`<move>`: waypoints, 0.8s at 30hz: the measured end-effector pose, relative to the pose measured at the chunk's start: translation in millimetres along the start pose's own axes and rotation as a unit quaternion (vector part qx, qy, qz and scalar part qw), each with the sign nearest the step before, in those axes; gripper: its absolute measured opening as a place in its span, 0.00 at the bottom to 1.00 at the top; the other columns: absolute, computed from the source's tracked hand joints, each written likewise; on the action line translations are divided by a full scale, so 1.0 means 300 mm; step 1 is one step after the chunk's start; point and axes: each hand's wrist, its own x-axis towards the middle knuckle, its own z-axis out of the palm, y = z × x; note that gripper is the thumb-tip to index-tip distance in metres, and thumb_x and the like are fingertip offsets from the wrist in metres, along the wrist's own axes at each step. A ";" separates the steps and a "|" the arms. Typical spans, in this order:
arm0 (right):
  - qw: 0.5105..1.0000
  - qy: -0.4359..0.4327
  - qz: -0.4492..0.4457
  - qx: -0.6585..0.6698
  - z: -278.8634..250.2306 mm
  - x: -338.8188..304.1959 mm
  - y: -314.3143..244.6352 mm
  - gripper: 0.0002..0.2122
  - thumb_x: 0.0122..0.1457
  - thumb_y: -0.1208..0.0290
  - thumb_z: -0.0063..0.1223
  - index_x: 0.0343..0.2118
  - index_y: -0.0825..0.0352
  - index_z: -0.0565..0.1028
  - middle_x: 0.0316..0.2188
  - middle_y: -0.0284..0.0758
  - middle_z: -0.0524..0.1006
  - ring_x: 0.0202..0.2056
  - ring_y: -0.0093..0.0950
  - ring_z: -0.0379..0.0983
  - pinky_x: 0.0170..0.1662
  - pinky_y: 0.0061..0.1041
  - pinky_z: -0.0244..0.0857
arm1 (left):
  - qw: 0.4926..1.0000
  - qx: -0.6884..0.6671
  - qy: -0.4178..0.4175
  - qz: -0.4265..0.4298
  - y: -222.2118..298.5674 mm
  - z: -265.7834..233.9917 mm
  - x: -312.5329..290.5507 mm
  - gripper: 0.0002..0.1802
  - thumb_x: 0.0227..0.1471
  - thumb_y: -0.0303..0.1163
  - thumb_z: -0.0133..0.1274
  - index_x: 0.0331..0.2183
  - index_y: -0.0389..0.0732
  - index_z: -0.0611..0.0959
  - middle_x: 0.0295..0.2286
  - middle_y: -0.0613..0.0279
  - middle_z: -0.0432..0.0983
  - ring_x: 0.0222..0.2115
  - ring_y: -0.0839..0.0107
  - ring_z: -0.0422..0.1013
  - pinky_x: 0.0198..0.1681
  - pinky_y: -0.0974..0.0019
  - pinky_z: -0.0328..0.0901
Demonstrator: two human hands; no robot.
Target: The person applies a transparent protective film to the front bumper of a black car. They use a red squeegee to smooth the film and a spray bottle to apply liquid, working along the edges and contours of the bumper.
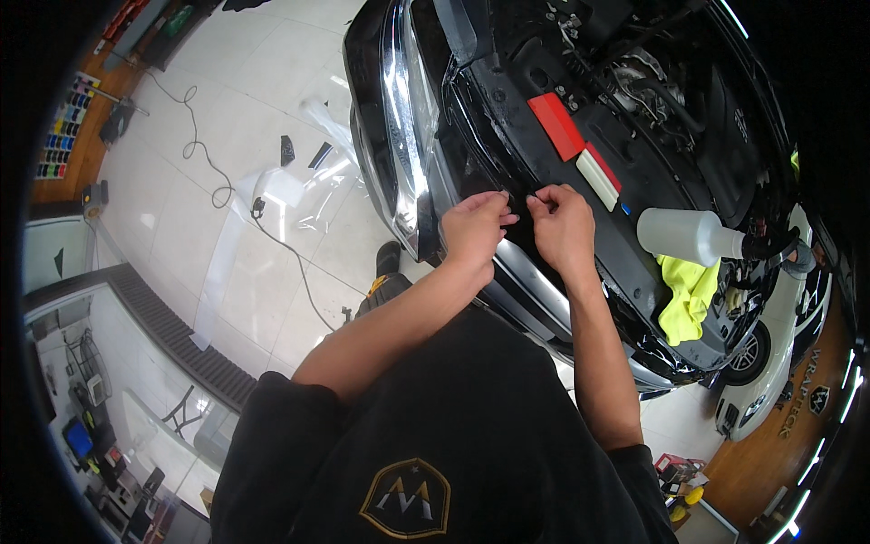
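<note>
Curling inward, the left hand (475, 230) and right hand (563, 228) sit apart over the trim (522, 230) at the car's (623, 254) front (whether either pinches anything, I cannot tell). If the right arm (600, 354) jolts, the bottle (678, 238) by the cloth (687, 301) could roll.

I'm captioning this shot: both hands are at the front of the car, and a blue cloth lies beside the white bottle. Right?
Not quite: the head view shows the cloth is yellow-green, not blue. It lies beside the white bottle, and the left hand and right hand are both at the front of the car.
</note>
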 end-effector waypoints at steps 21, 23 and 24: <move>0.997 -0.023 0.061 0.029 -0.010 0.002 -0.017 0.12 0.61 0.63 0.62 0.31 0.69 0.83 0.27 0.43 0.80 0.34 0.45 0.78 0.40 0.44 0.69 | 0.996 -0.050 -0.042 -0.063 0.041 -0.026 -0.030 0.25 0.62 0.35 0.64 0.56 0.37 0.77 0.44 0.62 0.80 0.44 0.69 0.79 0.41 0.65 0.71; 0.999 -0.011 0.041 0.021 -0.008 0.003 -0.017 0.12 0.61 0.63 0.62 0.31 0.69 0.83 0.28 0.43 0.80 0.34 0.46 0.78 0.40 0.44 0.69 | 0.995 -0.046 -0.061 -0.070 0.046 -0.047 -0.009 0.23 0.62 0.35 0.65 0.54 0.38 0.78 0.43 0.63 0.80 0.44 0.69 0.79 0.41 0.65 0.71; 0.999 -0.019 0.041 0.023 -0.013 0.008 -0.025 0.12 0.61 0.63 0.62 0.31 0.69 0.83 0.28 0.44 0.81 0.34 0.46 0.79 0.40 0.44 0.70 | 0.994 -0.040 -0.069 -0.080 0.052 -0.057 0.003 0.22 0.62 0.35 0.65 0.53 0.39 0.79 0.43 0.64 0.80 0.44 0.69 0.79 0.42 0.65 0.71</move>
